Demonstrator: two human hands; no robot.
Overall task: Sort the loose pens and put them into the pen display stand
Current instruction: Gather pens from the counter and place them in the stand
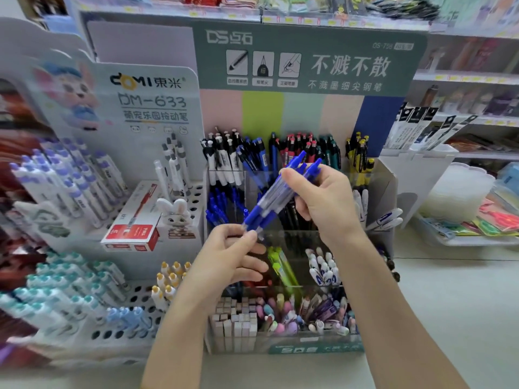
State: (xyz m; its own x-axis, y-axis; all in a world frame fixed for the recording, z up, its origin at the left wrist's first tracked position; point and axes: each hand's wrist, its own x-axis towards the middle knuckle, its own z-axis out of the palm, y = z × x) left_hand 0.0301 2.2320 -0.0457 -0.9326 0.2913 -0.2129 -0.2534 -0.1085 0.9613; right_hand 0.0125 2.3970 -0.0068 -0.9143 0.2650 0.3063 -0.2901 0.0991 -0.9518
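Stand (389,192) tiers packed with upright pens (280,153), red box (132,220) close left — bare counter (449,304) on the right.

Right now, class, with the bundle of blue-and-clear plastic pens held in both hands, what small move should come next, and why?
Probably lower the bundle of blue-and-clear plastic pens toward the matching blue pens in the clear tiered display stand's left compartment. The right hand grips the bundle's upper end and the left hand pinches its tips, so it looks gathered.

A pale counter top (449,304) bears a tiered clear-plastic pen display stand (309,348), a white perforated pen rack (134,293) beside it, and a shallow white tray (477,240).
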